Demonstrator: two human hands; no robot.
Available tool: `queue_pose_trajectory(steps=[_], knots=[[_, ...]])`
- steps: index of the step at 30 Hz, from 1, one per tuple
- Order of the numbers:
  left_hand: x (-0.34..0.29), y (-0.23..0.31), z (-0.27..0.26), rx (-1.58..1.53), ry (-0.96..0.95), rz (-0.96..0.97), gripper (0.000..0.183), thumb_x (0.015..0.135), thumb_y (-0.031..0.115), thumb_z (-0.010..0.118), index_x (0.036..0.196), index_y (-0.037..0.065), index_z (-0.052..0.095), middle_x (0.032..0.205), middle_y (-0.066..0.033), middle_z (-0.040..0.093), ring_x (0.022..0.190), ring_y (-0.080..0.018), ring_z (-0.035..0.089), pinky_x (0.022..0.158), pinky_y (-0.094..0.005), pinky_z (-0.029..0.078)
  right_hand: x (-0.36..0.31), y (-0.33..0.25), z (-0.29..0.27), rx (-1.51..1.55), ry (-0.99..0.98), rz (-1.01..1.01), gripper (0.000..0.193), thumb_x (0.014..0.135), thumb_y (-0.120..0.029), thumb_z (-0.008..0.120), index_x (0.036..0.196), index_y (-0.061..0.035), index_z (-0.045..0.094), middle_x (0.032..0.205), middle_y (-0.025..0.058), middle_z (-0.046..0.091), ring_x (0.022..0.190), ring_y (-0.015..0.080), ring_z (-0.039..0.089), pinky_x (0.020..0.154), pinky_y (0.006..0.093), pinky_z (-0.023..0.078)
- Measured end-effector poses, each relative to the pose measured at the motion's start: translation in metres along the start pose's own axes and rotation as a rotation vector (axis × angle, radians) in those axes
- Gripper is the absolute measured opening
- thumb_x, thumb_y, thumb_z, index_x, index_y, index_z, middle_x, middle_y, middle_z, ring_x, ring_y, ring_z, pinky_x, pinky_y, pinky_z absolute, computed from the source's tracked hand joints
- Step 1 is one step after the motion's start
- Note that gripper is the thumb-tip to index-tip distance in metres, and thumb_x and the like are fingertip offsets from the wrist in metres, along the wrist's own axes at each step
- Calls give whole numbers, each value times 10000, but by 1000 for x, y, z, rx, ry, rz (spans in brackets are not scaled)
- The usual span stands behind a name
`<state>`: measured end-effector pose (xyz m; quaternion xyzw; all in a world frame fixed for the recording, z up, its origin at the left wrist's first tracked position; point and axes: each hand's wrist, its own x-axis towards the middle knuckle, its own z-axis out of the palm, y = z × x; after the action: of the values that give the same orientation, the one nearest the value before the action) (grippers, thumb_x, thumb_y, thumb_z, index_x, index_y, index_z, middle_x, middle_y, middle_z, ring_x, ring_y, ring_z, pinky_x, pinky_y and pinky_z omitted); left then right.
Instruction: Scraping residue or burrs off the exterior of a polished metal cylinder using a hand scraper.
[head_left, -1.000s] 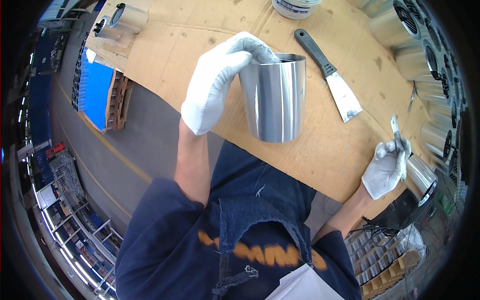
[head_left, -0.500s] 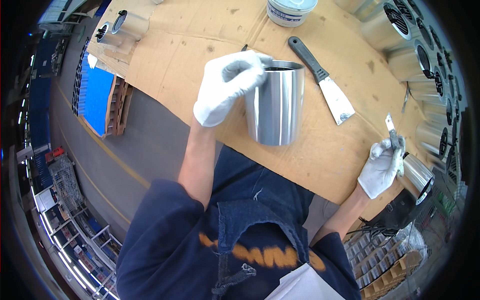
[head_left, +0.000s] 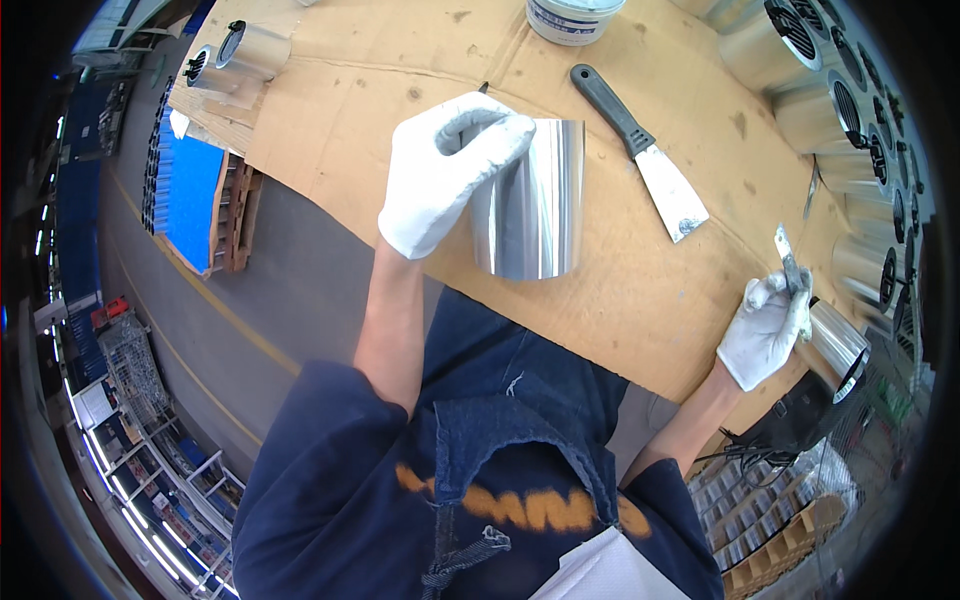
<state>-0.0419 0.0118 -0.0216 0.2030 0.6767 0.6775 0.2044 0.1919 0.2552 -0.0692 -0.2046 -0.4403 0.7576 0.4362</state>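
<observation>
In a white glove, my left hand (head_left: 452,165) is closed on the top rim of a shiny metal cylinder (head_left: 540,215), fingers at its upper left edge. The cylinder's mouth does not show now; only its reflective side is seen. My right hand (head_left: 758,330), gloved and smudged grey, grips a small narrow-bladed spatula (head_left: 786,258), blade pointing up and away from me. Between the hands lies a wide putty knife (head_left: 640,150) with a dark handle and a smeared blade, touched by neither hand. Another metal cylinder (head_left: 835,345) lies tilted beside my right hand.
Brown cardboard (head_left: 620,300) covers the table. A white tub (head_left: 575,20) stands at the far edge. Several metal cylinders with black slotted ends (head_left: 790,40) line the right side, two more (head_left: 250,50) stand far left. A blue-topped pallet (head_left: 195,200) is on the floor at left.
My left hand has shifted slightly left and tipped the cylinder, so its dark opening no longer shows. The right hand with the spatula has barely moved.
</observation>
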Motion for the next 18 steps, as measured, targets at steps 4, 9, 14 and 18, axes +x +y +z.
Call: queue_pose_trajectory(steps=[4, 9, 14, 18], knots=[[-1, 12, 8, 90, 6, -59, 131, 844, 93, 651, 908, -21, 640, 832, -37, 625, 771, -86, 567, 710, -224, 453, 0, -1, 6, -4, 43, -5, 287, 978, -204, 434, 1187, -38, 540, 970, 120, 619, 649, 156, 486, 566, 259, 369], [-4, 14, 13, 137, 34, -13, 137, 840, 92, 665, 915, -22, 651, 806, -25, 629, 747, -75, 570, 685, -213, 452, -1, 0, 8, 0, 75, -9, 281, 978, -201, 438, 1179, -39, 550, 992, 103, 631, 658, 147, 501, 568, 252, 369], [-4, 14, 20, 167, 42, 4, 143, 838, 85, 669, 918, -32, 654, 796, -20, 623, 738, -68, 559, 681, -205, 445, -6, -1, 11, 21, 40, -14, 282, 982, -221, 441, 1167, -40, 554, 991, 76, 640, 688, 124, 550, 546, 237, 373], [-4, 11, 24, 155, 72, 49, 145, 838, 80, 668, 919, -39, 650, 799, -20, 618, 742, -68, 552, 682, -206, 439, -38, 11, 69, 246, 131, 254, 304, 980, -319, 452, 1124, -67, 540, 867, 37, 577, 584, 106, 528, 432, 214, 350]])
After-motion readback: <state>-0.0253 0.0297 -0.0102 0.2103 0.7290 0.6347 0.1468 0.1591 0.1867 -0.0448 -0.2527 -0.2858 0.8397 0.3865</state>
